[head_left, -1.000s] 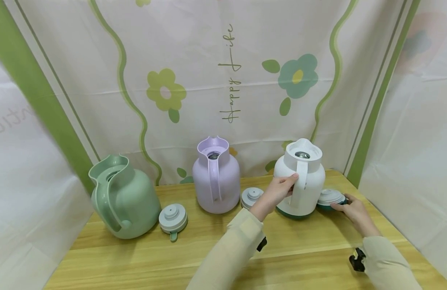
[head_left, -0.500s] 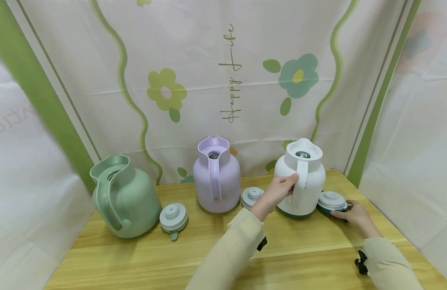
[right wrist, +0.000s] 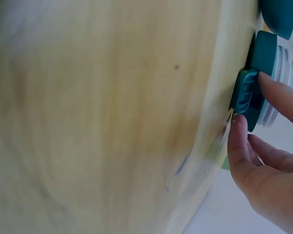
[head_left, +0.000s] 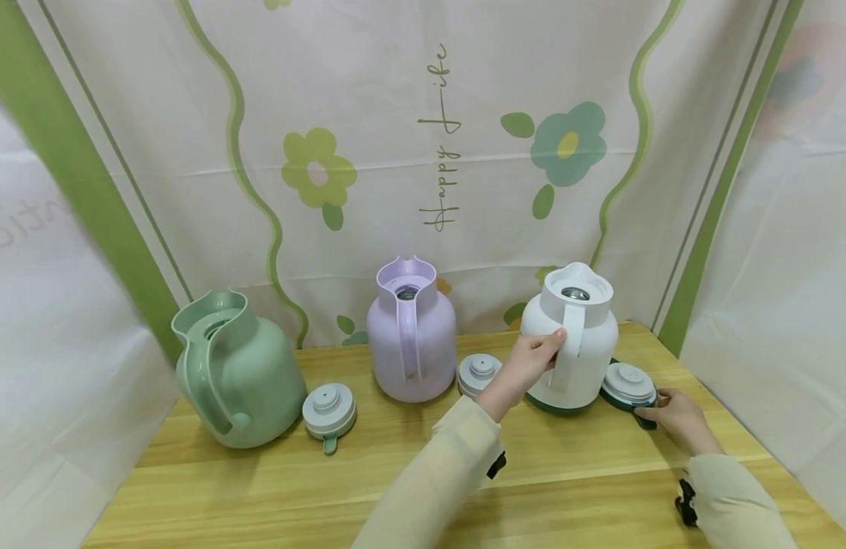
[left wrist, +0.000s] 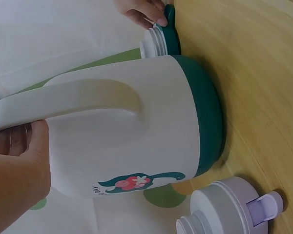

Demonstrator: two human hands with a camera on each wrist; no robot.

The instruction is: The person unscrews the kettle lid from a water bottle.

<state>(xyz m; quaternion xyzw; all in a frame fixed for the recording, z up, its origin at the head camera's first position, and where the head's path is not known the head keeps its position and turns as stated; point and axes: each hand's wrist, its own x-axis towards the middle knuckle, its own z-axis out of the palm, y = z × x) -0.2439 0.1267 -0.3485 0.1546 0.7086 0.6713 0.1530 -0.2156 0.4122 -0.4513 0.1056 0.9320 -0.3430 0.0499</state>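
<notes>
A white vacuum jug (head_left: pixel 594 343) with a green base stands upright and uncapped at the right of the table. My left hand (head_left: pixel 529 370) grips its handle (left wrist: pixel 73 100), fingers curled round it in the left wrist view. To the jug's right, a white and green lid (head_left: pixel 627 385) lies upside down on the table, threaded side up. My right hand (head_left: pixel 680 419) pinches the lid's edge between thumb and finger, beside the green tab (right wrist: pixel 245 90).
A lilac jug (head_left: pixel 412 351) and a green jug (head_left: pixel 258 381) stand uncapped to the left. Beside them lie a lilac-tabbed lid (left wrist: pixel 224 209) and a green-tabbed lid (head_left: pixel 328 412). A printed cloth (head_left: pixel 395 99) hangs behind the wooden table (head_left: pixel 272 496).
The lid under my right hand has come down from a tilt to lie flatter, and its green tab has turned toward the front. My left hand keeps its hold on the jug's handle.
</notes>
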